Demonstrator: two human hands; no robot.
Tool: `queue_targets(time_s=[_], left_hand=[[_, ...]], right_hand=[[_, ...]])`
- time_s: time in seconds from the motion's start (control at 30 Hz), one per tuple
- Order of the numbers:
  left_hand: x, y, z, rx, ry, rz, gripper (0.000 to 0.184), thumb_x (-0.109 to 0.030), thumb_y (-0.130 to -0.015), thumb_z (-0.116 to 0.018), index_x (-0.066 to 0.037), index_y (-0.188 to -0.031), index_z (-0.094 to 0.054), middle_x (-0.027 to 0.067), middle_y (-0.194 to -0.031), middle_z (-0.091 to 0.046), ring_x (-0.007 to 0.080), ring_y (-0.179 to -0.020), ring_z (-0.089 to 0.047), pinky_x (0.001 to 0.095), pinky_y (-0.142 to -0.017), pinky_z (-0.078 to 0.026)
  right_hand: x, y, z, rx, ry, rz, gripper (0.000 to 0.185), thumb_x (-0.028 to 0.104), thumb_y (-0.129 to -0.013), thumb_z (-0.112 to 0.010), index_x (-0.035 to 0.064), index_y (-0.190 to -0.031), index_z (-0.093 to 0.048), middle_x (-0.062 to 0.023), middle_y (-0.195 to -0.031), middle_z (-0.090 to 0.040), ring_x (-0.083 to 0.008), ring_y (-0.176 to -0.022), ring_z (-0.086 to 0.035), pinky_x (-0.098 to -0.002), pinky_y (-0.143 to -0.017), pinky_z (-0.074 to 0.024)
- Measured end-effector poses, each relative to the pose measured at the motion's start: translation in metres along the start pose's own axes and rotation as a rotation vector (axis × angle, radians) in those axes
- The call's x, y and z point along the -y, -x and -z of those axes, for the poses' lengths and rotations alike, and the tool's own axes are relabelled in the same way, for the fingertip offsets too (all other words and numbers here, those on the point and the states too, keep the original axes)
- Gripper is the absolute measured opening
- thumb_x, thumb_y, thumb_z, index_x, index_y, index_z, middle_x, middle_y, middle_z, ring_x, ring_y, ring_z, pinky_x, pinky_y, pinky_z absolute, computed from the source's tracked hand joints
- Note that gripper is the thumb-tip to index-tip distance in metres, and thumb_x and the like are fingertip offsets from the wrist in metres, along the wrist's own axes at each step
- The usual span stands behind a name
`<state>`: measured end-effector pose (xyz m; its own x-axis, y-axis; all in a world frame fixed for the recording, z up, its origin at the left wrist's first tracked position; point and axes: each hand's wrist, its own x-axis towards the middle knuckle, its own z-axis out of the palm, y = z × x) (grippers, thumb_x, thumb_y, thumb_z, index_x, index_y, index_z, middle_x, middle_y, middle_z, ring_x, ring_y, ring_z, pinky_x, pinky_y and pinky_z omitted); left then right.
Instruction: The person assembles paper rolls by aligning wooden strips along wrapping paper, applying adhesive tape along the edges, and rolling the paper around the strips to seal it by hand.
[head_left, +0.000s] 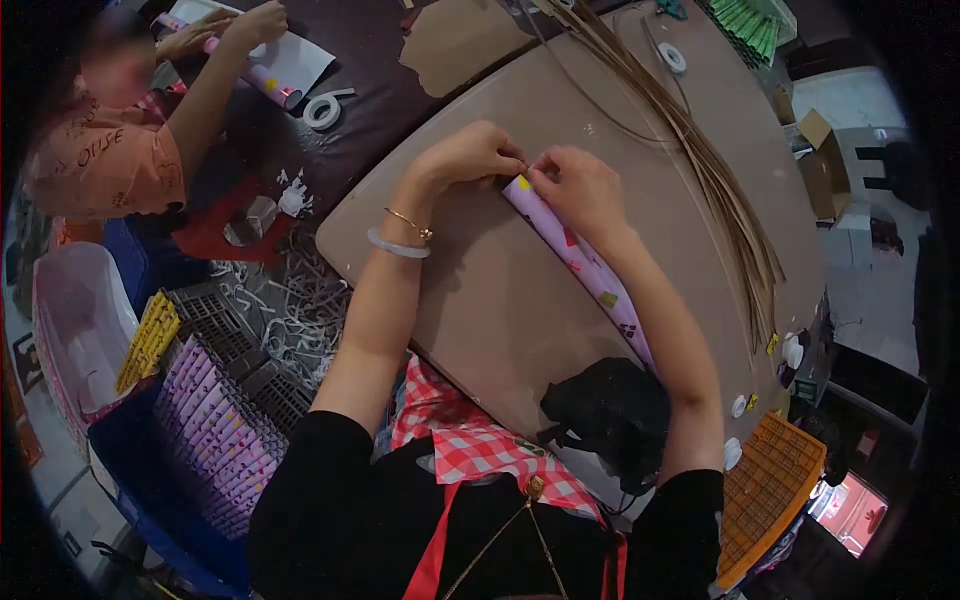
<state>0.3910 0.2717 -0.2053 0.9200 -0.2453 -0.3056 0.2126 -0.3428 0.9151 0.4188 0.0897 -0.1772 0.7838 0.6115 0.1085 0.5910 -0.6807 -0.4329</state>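
Evidently, the lilac patterned tube (578, 258) is held at its upper end over the tan table (480, 300); that end is pinched by the right hand (468, 158) and the left hand (580, 190), fingertips nearly meeting; the black bag (612, 415) is set near the tube's lower end.

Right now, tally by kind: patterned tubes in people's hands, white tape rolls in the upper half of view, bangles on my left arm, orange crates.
Patterned tubes: 2 (my tube, co-worker's tube)
White tape rolls: 2 (left roll, right roll)
Bangles: 2 (gold one, white one)
Orange crate: 1
Total: 7
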Motion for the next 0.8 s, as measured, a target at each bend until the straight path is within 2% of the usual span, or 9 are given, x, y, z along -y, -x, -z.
queue_targets(time_s=[0.03, 0.1, 0.2, 0.33, 0.4, 0.43, 0.7, 0.8], left_hand=[[0.001, -0.001, 0.0, -0.001, -0.023, 0.005, 0.019, -0.015, -0.078, -0.061, -0.001, -0.088, -0.067, 0.0013, -0.056, -0.054, 0.0071, -0.041, -0.046, 0.0248, -0.038, -0.032], [0.0, 0.0, -0.001, -0.008, -0.001, -0.002, 0.019, -0.015, -0.078, -0.061, -0.001, -0.087, -0.067, 0.002, -0.055, -0.054, 0.0072, -0.041, -0.047, 0.0249, -0.039, -0.033], [0.004, -0.002, -0.002, -0.006, 0.034, -0.01, 0.019, -0.015, -0.077, -0.06, -0.001, -0.087, -0.067, 0.0028, -0.052, -0.055, 0.0076, -0.042, -0.048, 0.0252, -0.04, -0.035], [0.003, -0.001, -0.001, -0.006, 0.007, -0.026, 0.019, -0.014, -0.077, -0.059, 0.0, -0.086, -0.068, 0.0036, -0.05, -0.054, 0.0087, -0.041, -0.05, 0.0261, -0.04, -0.036], [-0.002, 0.002, -0.001, -0.01, -0.001, -0.021, 0.019, -0.014, -0.078, -0.059, 0.0, -0.088, -0.067, 0.0016, -0.054, -0.054, 0.0075, -0.042, -0.047, 0.0243, -0.04, -0.035], [-0.003, 0.003, -0.001, -0.008, -0.012, -0.017, 0.019, -0.013, -0.079, -0.059, 0.0, -0.091, -0.067, -0.0004, -0.058, -0.054, 0.0064, -0.042, -0.045, 0.0225, -0.04, -0.034], [-0.001, 0.001, -0.002, -0.001, 0.018, -0.026, 0.018, -0.013, -0.079, -0.06, 0.0, -0.089, -0.067, -0.0006, -0.057, -0.054, 0.0069, -0.041, -0.045, 0.0232, -0.039, -0.034], [-0.002, 0.001, -0.001, -0.005, 0.012, -0.021, 0.017, -0.013, -0.079, -0.06, 0.0, -0.088, -0.067, -0.0008, -0.056, -0.053, 0.0068, -0.041, -0.045, 0.0231, -0.039, -0.034]], right_hand=[[0.001, -0.002, 0.001, 0.001, 0.001, 0.003, 0.014, 0.024, -0.074, -0.062, 0.0098, -0.073, -0.063, -0.008, -0.075, -0.062, -0.0274, -0.072, -0.061, -0.0397, -0.064, -0.0477], [0.003, -0.005, 0.004, 0.13, 0.064, -0.105, 0.022, 0.032, -0.075, -0.063, 0.0114, -0.081, -0.065, -0.0075, -0.079, -0.065, -0.0247, -0.074, -0.063, -0.0369, -0.065, -0.0489], [0.007, -0.007, 0.006, 0.173, 0.114, -0.146, 0.024, 0.034, -0.074, -0.063, 0.0112, -0.081, -0.066, -0.0078, -0.08, -0.065, -0.0253, -0.076, -0.063, -0.0374, -0.066, -0.0491], [0.008, -0.01, 0.007, 0.235, 0.114, -0.195, 0.024, 0.034, -0.074, -0.063, 0.0114, -0.082, -0.066, -0.008, -0.081, -0.066, -0.0253, -0.077, -0.064, -0.0376, -0.067, -0.0494], [0.008, -0.008, 0.008, 0.19, 0.062, -0.193, 0.02, 0.029, -0.073, -0.06, 0.0117, -0.08, -0.067, -0.0101, -0.077, -0.066, -0.0284, -0.075, -0.064, -0.0405, -0.069, -0.0494], [0.008, -0.008, 0.009, 0.192, 0.062, -0.19, 0.02, 0.029, -0.073, -0.06, 0.0117, -0.08, -0.067, -0.0101, -0.077, -0.066, -0.0284, -0.075, -0.064, -0.0405, -0.069, -0.0494], [0.009, -0.012, 0.011, 0.26, 0.023, -0.24, 0.022, 0.031, -0.073, -0.06, 0.0119, -0.081, -0.068, -0.0097, -0.075, -0.066, -0.0283, -0.076, -0.064, -0.0406, -0.071, -0.049], [0.008, -0.012, 0.01, 0.236, 0.042, -0.198, 0.022, 0.03, -0.071, -0.06, 0.0114, -0.08, -0.068, -0.0099, -0.075, -0.066, -0.0285, -0.076, -0.064, -0.041, -0.07, -0.0489]])
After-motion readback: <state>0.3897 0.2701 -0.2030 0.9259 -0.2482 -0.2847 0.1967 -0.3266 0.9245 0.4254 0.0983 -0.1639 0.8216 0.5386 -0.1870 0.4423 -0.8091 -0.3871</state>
